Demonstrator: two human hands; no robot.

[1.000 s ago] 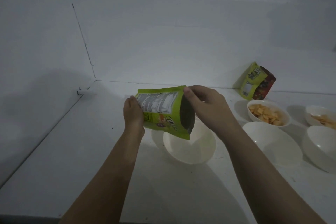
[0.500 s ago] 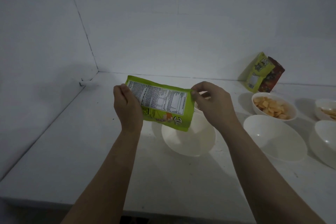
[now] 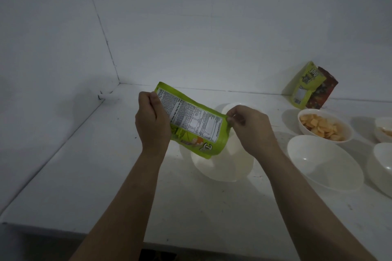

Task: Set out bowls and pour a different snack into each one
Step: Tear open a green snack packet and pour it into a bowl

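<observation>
Two bare forearms reach forward over a white counter (image 3: 84, 176). The left hand (image 3: 152, 123) grips one end of a green snack pouch (image 3: 195, 125), fingers and thumb curled round its edge. The right hand (image 3: 248, 129) pinches the pouch's other end between thumb and fingertips, the rest of the fingers loosely curled. The pouch is held sideways in the air, tilted down to the right, with its printed nutrition panel facing the camera.

Directly under the pouch stands a white bowl (image 3: 220, 167), partly hidden by the pouch and the right hand; what shows of its inside is bare. Just behind it a second white rim (image 3: 229, 107) peeks out, possibly another bowl, though too little shows to be sure.

To the right sits a wide white bowl (image 3: 324, 163) with nothing in it, and beside that another white bowl (image 3: 384, 167) is cut off by the frame edge. Farther back, a bowl of orange crackers (image 3: 324, 126) stands near a partly visible bowl (image 3: 384, 131) holding a few pale orange pieces.

Against the back wall (image 3: 212, 38) lean a green bag (image 3: 305, 84) and, touching it on the right, a dark red bag (image 3: 323, 91).
</observation>
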